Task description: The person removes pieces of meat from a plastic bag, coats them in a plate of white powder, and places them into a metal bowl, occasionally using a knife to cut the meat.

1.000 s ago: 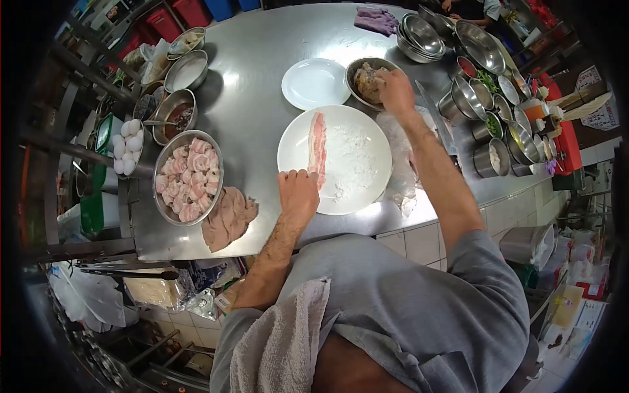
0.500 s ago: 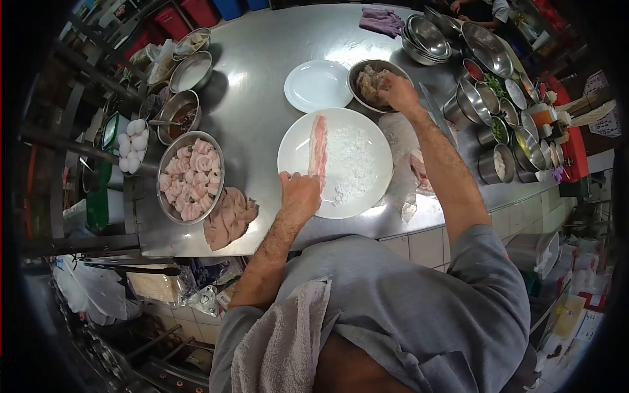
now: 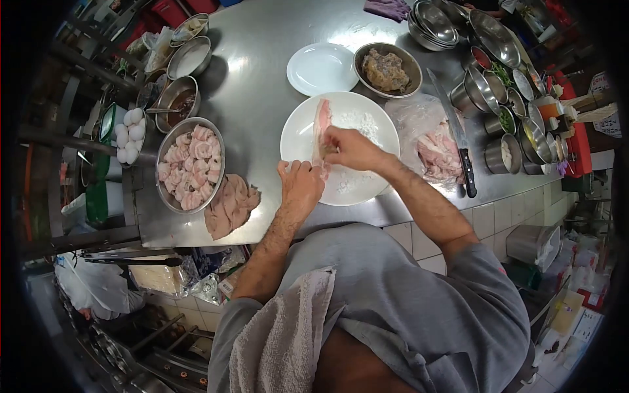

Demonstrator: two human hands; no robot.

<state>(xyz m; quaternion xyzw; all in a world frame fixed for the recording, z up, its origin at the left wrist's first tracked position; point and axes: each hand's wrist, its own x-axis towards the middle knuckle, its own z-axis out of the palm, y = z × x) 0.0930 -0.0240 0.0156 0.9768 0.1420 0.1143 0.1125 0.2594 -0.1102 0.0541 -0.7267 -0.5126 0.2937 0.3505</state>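
Note:
A long strip of bacon (image 3: pixel 324 112) lies across the left half of a white plate (image 3: pixel 386 167), beside scattered white powder (image 3: pixel 362 124). My left hand (image 3: pixel 302 182) has its fingers closed on the strip's near end. Over the lower part of the strip, my right hand (image 3: pixel 354 148) is pinched together around what looks like a small lump of brownish-grey mixture, mostly covered by the fingers. A larger mass of this sticky mixture (image 3: pixel 386 69) sits in a steel bowl (image 3: pixel 414 63) behind the plate.
At left, a steel bowl (image 3: pixel 221 141) holds several rolled meat pieces (image 3: pixel 190 164), beside a crumpled cloth (image 3: pixel 230 206). To the right lie bagged bacon (image 3: pixel 438 154) and a long knife (image 3: pixel 452 118). An empty white plate (image 3: pixel 321 69) stands behind; eggs (image 3: pixel 130 134) are far left.
My right hand has come out of the mixture bowl, down and left to the bacon strip. My left hand stays at the strip's near end. The bagged bacon and knife now show fully.

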